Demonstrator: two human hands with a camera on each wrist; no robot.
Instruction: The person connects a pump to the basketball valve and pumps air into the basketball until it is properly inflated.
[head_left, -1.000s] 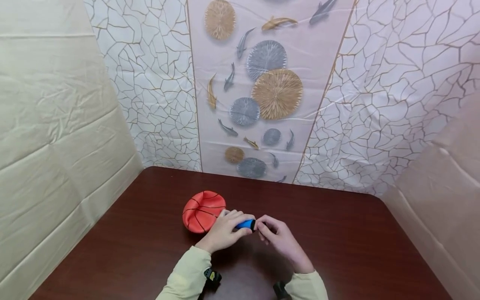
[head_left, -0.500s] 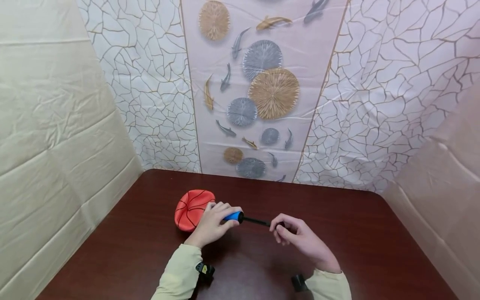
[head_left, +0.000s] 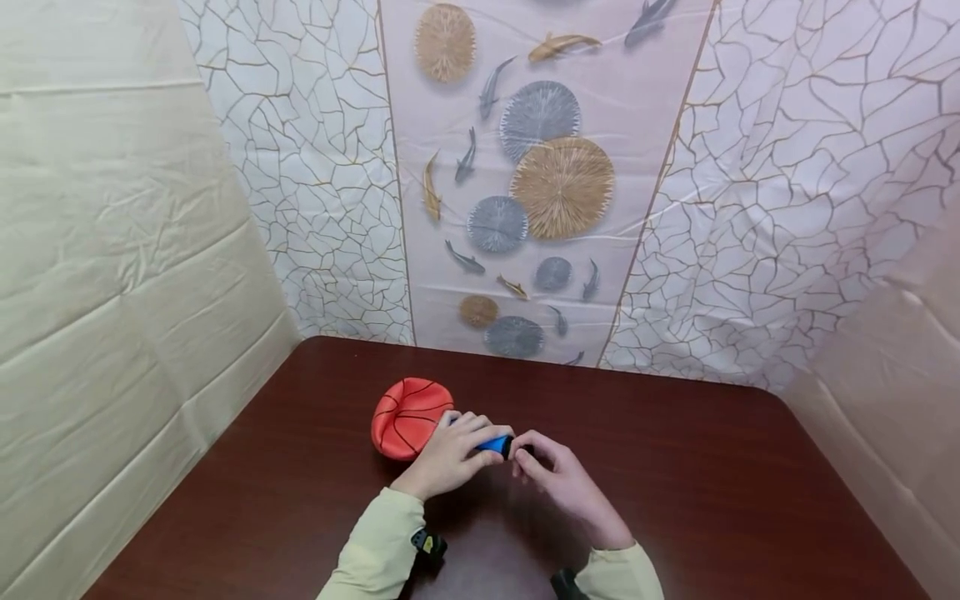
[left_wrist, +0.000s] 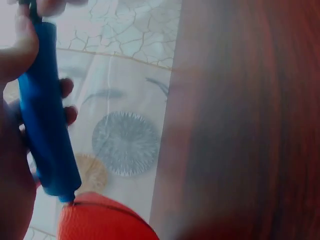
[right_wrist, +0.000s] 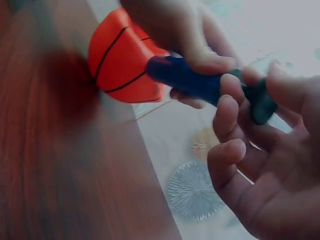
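Observation:
A partly deflated orange-red basketball (head_left: 405, 421) with black lines sits on the table, its top caved in. My left hand (head_left: 447, 457) grips the blue barrel of a hand pump (left_wrist: 47, 115). In the left wrist view the pump's narrow end meets the ball. My right hand (head_left: 558, 479) holds the black pump handle (right_wrist: 262, 102) between thumb and fingers, close against the barrel's end. The black rod is pushed nearly all the way in. Most of the barrel is covered by my left fingers in the head view.
The dark red-brown table (head_left: 712, 483) reaches back to a patterned cloth wall (head_left: 495, 167) with fish and round motifs. Beige cloth panels (head_left: 127, 250) hang at both sides. A black wrist camera (head_left: 429, 546) is strapped at my left sleeve.
My right hand drew the pump handle out to the right, showing the black rod, then pushed it back in. My left hand and the ball shifted slightly left, then back.

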